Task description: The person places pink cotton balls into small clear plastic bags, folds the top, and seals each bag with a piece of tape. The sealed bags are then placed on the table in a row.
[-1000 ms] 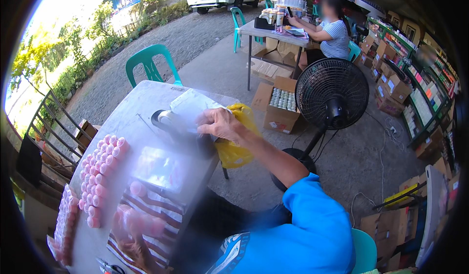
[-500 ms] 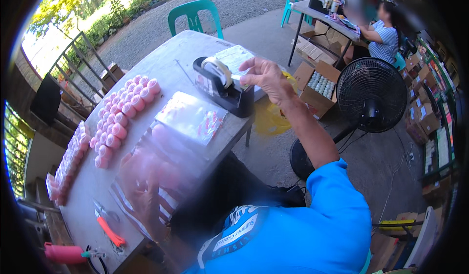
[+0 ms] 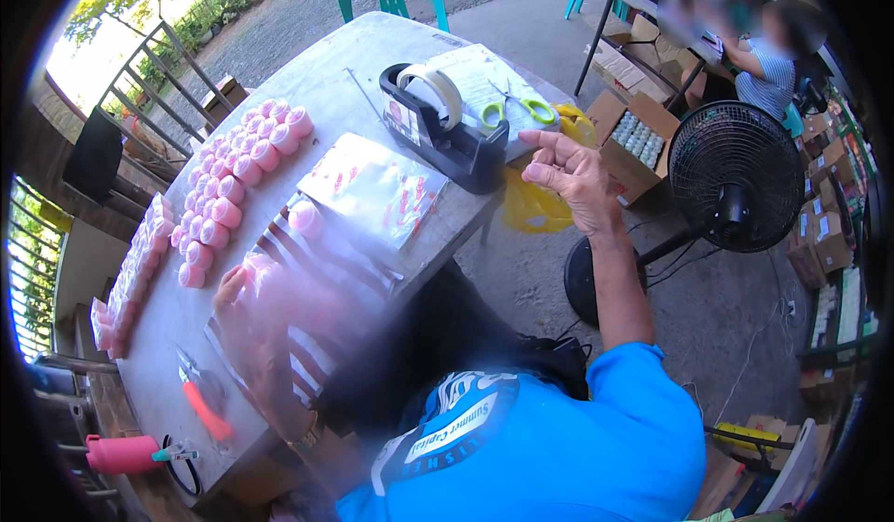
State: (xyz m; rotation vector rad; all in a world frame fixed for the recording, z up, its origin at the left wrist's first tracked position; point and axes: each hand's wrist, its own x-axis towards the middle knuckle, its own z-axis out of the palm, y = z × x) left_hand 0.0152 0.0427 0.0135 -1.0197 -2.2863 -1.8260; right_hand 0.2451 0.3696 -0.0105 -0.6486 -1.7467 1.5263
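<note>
My right hand [image 3: 573, 176] is raised just right of the black tape dispenser [image 3: 470, 159], index finger stretched and other fingers curled, thumb apart; anything on the fingertips is too small to make out. My left hand [image 3: 237, 303], hazy, grips a pink piece in clear plastic [image 3: 261, 275] over a brown-and-white striped cloth [image 3: 307, 354]. A loose pink piece [image 3: 305, 219] lies beside a stack of clear plastic bags [image 3: 372, 187]. Rows of pink pieces [image 3: 247, 168] and a bagged row [image 3: 130, 280] stand on the left.
Green scissors [image 3: 494, 112], red-handled pliers [image 3: 205, 410] and a pink bottle [image 3: 121, 454] rest on the table. A yellow bag [image 3: 531, 205] hangs at its right edge, near an open carton [image 3: 633, 145] and black fan [image 3: 734, 168]. A co-worker [image 3: 764, 80] sits behind.
My right hand has come away rightward from the dispenser's tape to just beside it. My left hand stays over the striped cloth. The view has tilted down, bringing the table higher in the picture.
</note>
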